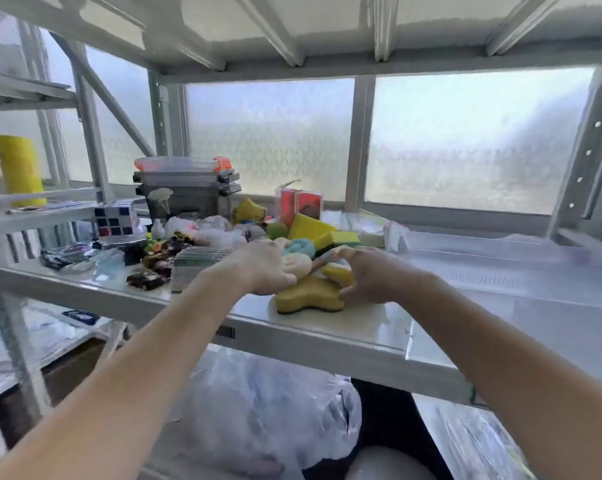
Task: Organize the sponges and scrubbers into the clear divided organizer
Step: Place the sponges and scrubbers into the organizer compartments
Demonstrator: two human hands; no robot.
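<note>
A heap of sponges and scrubbers lies mid-shelf. At its front is a big yellow curved sponge (pixel 308 294). My left hand (pixel 258 268) rests on the heap's left side, fingers curled against a cream round scrubber (pixel 298 265). My right hand (pixel 369 275) grips the heap's right side, thumb at the yellow sponge's edge and fingers around a small yellow-and-white sponge (pixel 339 271). Behind are a blue puff (pixel 299 247), a green ball scrubber (pixel 276 230) and yellow-green block sponges (pixel 330 237). The clear divided organizer (pixel 493 261) sits to the right on the shelf.
Left of the heap are a ridged clear box (pixel 195 265), dark wrapped items (pixel 154 268), a puzzle cube (pixel 114 216) and stacked lidded containers (pixel 188 188). Orange boxes (pixel 299 202) stand behind. A yellow roll (pixel 19 168) stands far left. Plastic bags (pixel 268 410) lie below the shelf.
</note>
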